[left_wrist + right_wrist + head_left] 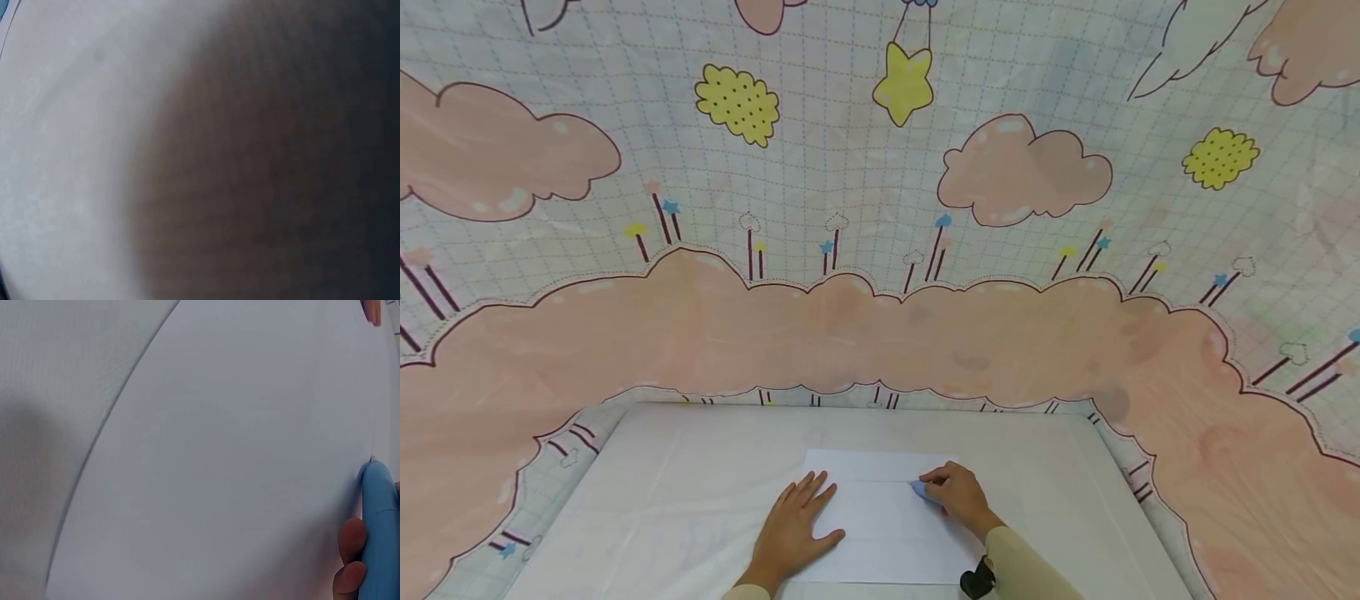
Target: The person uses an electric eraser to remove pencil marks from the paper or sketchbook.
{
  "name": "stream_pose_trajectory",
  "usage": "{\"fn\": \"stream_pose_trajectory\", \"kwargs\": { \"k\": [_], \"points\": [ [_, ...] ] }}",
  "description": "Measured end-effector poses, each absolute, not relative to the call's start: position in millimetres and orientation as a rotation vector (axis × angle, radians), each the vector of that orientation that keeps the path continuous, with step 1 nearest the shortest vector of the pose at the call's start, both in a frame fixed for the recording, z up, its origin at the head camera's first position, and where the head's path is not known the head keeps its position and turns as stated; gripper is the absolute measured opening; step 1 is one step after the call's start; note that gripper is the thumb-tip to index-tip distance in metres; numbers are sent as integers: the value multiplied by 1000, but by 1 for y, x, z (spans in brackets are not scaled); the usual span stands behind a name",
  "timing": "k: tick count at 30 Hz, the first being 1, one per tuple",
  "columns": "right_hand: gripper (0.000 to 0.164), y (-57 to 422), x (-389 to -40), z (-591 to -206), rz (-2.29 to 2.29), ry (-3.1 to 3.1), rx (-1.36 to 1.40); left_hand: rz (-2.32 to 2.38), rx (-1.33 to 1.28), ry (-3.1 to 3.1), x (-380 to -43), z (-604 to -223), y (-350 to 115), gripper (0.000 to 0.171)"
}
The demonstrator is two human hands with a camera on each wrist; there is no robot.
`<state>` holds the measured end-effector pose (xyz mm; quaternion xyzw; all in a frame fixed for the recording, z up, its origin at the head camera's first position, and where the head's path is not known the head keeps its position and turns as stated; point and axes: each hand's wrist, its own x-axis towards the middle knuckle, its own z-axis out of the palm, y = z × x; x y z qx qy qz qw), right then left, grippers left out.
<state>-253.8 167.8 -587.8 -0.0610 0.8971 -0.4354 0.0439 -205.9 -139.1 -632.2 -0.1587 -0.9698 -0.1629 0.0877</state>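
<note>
A sheet of white paper (pixel 887 550) lies on the white table. My left hand (pixel 792 529) rests on its left side, fingers spread and thumb pointing inward over the sheet. The right hand (pixel 958 496) grips a small light-blue utility knife (pixel 379 531) with a rounded body. Its small tip is right at the paper, at the right end of a thin line running across the sheet's upper part. In the right wrist view, fingertips (pixel 353 540) press against the knife's side. Blurred skin fills much of the left wrist view.
The white table (pixel 662 483) extends around the paper on all sides. Behind it hangs a patterned cloth (pixel 850 333) with clouds and stars. A dark heart-shaped item (pixel 976 578) sits at the right sleeve's cuff, overlapping the sheet's lower right corner.
</note>
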Motion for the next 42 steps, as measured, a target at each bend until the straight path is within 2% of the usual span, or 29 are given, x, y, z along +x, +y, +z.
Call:
{"fn": "stream_pose_trajectory", "kwargs": {
  "k": [42],
  "points": [
    [16,163,-254,-586,-1339,2734,-178,-505,-460,-2928,-205,-627,-138,77]
  ]
}}
